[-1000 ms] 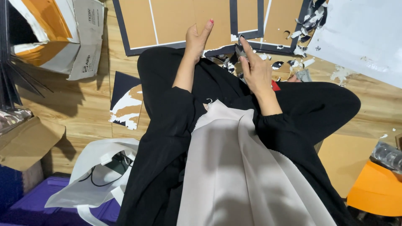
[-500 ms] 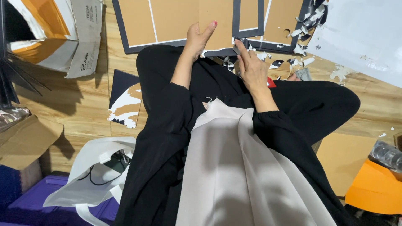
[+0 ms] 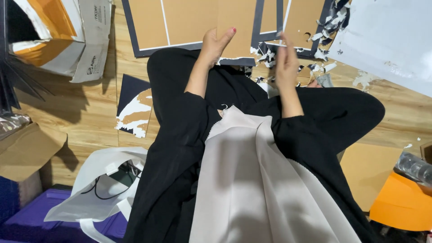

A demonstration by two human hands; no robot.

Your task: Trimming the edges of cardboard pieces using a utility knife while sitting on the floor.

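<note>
Left fingers (image 3: 211, 42): clamped on board (image 3: 234, 29) edge, thumb on top.
Right fingers (image 3: 284, 54): straight, together, edge-on; nothing visibly pinched.
Board: brown, dark-bordered, on floor (image 3: 90, 108) past knees.
Tip: best to pin board flat, peel low along border.
Hands: both forearms reach forward; left hand (image 3: 216, 45), right hand (image 3: 286, 67).
Scraps (image 3: 265, 56): torn bits between hands.
</note>
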